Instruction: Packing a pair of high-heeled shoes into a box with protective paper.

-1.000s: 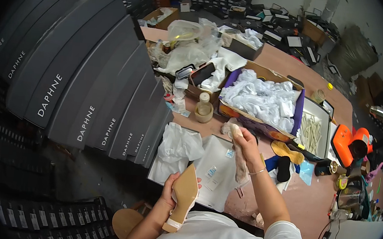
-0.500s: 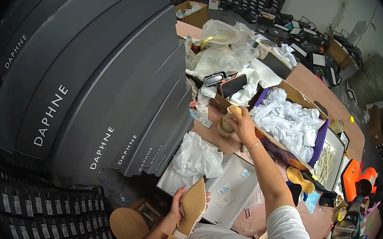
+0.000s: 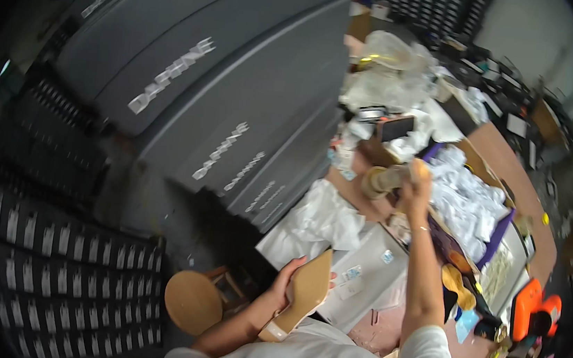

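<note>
My left hand (image 3: 287, 285) grips a tan pointed shoe (image 3: 302, 294) by its middle, sole turned up, low in front of my chest. My right hand (image 3: 414, 189) is stretched out over the table and closed around a small beige piece (image 3: 421, 169) that sticks out above the fingers. It is right next to a tan tape roll (image 3: 375, 181) on the table edge; whether it touches the roll I cannot tell. Just right of that hand lies an open cardboard box (image 3: 497, 233) filled with crumpled white paper.
Tall stacks of dark grey boxes (image 3: 240, 90) fill the left. A round wooden stool (image 3: 193, 302) stands below them. White plastic bags (image 3: 317, 221) and a flat white packet (image 3: 367, 278) lie on the brown table (image 3: 512, 157). An orange tool (image 3: 528, 309) is at right.
My right hand has reached further out with the beige piece, now beside the tape roll. My head has turned left, so the grey boxes fill more of the view. The left hand still holds the shoe.
</note>
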A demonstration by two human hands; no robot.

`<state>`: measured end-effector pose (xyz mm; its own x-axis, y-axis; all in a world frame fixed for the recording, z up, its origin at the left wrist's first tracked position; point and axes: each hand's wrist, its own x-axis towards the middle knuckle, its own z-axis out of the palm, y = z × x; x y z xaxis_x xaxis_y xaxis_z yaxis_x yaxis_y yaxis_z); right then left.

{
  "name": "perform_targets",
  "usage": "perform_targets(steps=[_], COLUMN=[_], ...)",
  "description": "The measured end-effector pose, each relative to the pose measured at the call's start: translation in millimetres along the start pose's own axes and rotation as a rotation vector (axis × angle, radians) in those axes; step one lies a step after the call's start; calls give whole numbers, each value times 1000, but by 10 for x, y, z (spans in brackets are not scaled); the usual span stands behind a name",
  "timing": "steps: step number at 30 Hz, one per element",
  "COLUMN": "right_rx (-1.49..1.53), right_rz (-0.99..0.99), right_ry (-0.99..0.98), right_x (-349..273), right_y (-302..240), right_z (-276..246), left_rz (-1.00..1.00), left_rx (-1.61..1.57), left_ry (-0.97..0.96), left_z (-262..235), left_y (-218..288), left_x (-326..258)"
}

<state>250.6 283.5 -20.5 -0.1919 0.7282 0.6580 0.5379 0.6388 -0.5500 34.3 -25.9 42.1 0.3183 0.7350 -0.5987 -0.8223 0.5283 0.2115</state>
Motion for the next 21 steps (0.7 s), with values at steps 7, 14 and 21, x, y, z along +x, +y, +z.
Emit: perform_targets(steps=[7, 14, 21], right_rx=[1156, -88, -199], right_rz=[960, 226, 62], right_ry=[716, 275, -243], right_x=[-1006, -71, -1], right_y=[394, -288, -262], right_z=[-559, -346, 287], left_rz=[-32, -73, -81], left_rx=[-11, -76, -60], left_ry=[-137, -138, -115], left_z=[-233, -244, -228], left_y=[49, -62, -25], left_x=[84, 81, 92])
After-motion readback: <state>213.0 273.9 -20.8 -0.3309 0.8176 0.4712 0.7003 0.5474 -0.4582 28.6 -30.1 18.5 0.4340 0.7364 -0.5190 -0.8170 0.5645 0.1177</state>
